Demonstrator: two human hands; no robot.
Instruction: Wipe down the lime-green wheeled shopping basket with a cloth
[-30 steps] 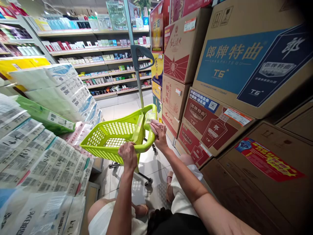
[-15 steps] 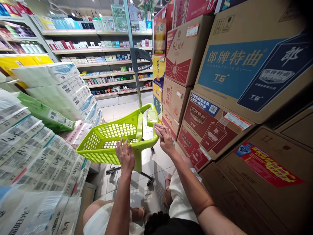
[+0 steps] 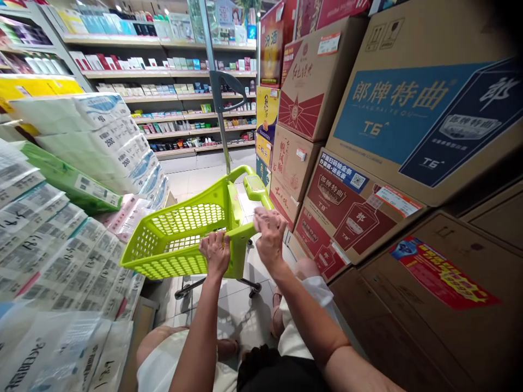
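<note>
Steadying the cart with one hand while rubbing its handle with the other looks like the step in hand. Lower centre, the left hand (image 3: 215, 253) has its fingers curled over the near rim of the one lime-green basket (image 3: 163, 268). Just right of it, the fingers of the right hand (image 3: 270, 231) are drawn into a loose fist, seemingly round one pink cloth (image 3: 259, 217), though blurred, at the green handle (image 3: 245, 230). The next move seems to call for a firm left hold and cloth pressed along that bar. At least two wheels (image 3: 255, 289) show below; one grey pole (image 3: 225, 144) rises behind. Tissue packs (image 3: 69, 261) fill the left, cartons (image 3: 368, 136) the right, both too many to count surely. About six shelves (image 3: 163, 74) span the upper background.
</note>
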